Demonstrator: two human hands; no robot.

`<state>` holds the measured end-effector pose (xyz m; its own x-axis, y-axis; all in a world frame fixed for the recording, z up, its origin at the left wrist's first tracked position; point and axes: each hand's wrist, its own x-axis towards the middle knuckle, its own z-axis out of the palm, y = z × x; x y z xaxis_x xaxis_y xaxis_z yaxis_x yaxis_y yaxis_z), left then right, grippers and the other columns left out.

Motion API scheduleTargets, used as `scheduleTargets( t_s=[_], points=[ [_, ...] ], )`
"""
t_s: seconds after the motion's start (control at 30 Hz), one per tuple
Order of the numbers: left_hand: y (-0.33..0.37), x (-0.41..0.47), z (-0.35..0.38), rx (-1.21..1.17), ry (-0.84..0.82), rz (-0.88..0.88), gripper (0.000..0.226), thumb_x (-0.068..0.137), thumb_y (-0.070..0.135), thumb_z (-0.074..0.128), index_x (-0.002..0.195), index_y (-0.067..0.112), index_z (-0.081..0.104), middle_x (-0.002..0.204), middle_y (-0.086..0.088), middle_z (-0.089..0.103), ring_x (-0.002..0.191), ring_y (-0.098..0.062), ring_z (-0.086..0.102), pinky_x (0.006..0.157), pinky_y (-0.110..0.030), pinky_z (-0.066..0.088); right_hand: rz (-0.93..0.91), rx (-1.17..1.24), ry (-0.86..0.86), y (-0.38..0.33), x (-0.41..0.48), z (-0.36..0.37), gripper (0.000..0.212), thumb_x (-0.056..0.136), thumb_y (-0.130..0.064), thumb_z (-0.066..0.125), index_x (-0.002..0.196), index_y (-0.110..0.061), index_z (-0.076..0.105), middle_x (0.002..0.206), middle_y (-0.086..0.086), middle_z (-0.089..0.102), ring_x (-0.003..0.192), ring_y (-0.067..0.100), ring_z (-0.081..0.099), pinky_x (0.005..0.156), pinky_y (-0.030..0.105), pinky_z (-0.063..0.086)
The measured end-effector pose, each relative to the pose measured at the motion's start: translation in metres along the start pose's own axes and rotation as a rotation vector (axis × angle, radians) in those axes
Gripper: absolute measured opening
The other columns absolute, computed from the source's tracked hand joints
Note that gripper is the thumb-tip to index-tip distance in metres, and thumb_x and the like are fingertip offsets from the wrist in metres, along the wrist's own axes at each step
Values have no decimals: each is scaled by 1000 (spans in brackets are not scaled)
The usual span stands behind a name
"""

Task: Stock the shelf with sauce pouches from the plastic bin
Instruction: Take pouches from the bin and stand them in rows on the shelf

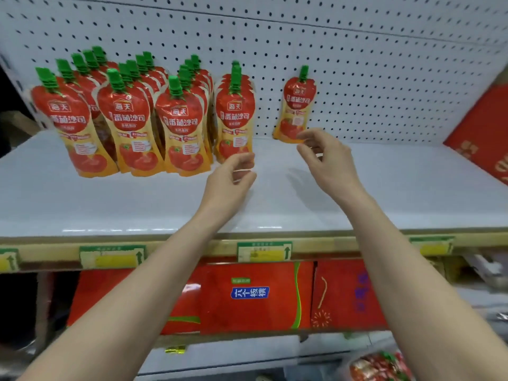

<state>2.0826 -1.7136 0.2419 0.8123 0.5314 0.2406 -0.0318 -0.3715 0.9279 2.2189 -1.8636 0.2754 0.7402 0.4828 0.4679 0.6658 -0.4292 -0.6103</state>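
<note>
Nearest, at 5 o'clock in the frame: edge of a clear container (382, 365) holding red and green packets, blurred; likely the supply bin, cannot confirm.

Lower shelf, 6 o'clock: red boxes (255, 296) lying flat, one with a blue label. Above them the shelf lip carries green and yellow price tags (264, 252).

Both forearms reach up from the bottom corners over the white shelf (110, 199).

Left hand (229, 178), centre frame: fingers curled loosely, thumb and fingertips apart, nothing between them. It sits just in front of the base of the fourth pouch row (235, 116); whether it touches the front pouch, cannot tell.

Right hand (327, 156), at 3 o'clock from the left hand: fingers spread and bent, empty. Its fingertips are just in front of the base of a lone pouch (297, 105); contact unclear.

Lone pouch stands upright against the white pegboard back (384, 78), well apart from the rows.

At 10 o'clock: three more pouch rows (123, 116), red with green caps, standing several deep, running back to the pegboard.

At 3 o'clock, far right: a red box (483, 138) leaning on the shelf.
</note>
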Motion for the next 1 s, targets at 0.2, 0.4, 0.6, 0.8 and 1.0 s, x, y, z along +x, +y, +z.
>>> scheduleTargets(
  t_s=[0.2, 0.4, 0.6, 0.8, 1.0],
  points=[
    [18, -68, 54, -163, -190, 128, 28, 90, 11, 58, 113, 26, 64, 101, 6, 69, 93, -13, 66, 92, -38, 54, 139, -76, 250, 32, -153, -69, 15, 97, -25, 57, 108, -21, 67, 93, -14, 66, 85, 2, 61, 70, 10, 42],
    [-1, -149, 149, -195, -493, 81, 29, 89, 7, 58, 107, 29, 63, 100, 3, 70, 95, -19, 68, 91, -35, 54, 500, -104, 404, 96, -324, -117, 13, 99, -22, 55, 105, -22, 67, 94, -11, 68, 85, 9, 63, 74, 23, 48],
    [-73, -217, 260, -81, -794, -121, 38, 93, 3, 56, 107, 38, 59, 104, 10, 68, 97, -2, 64, 89, -19, 49, 993, -56, 373, 191, -455, -109, 14, 97, -17, 57, 104, -26, 64, 90, -18, 66, 84, -2, 64, 74, 20, 45],
    [-170, -282, 377, 115, -946, -386, 36, 92, 3, 58, 116, 29, 58, 112, 10, 64, 104, -8, 62, 92, -20, 47, 1418, 3, -21, 330, -520, -72, 31, 94, -3, 52, 124, -6, 59, 113, 15, 68, 106, 34, 64, 85, 34, 47],
    [-253, -311, 473, 299, -1001, -420, 39, 91, 6, 62, 129, 12, 57, 123, -4, 62, 116, -17, 59, 98, -28, 45, 1363, -156, -442, 470, -511, -29, 28, 98, -10, 43, 119, -2, 61, 122, 17, 65, 113, 37, 61, 87, 37, 47]
  ],
)
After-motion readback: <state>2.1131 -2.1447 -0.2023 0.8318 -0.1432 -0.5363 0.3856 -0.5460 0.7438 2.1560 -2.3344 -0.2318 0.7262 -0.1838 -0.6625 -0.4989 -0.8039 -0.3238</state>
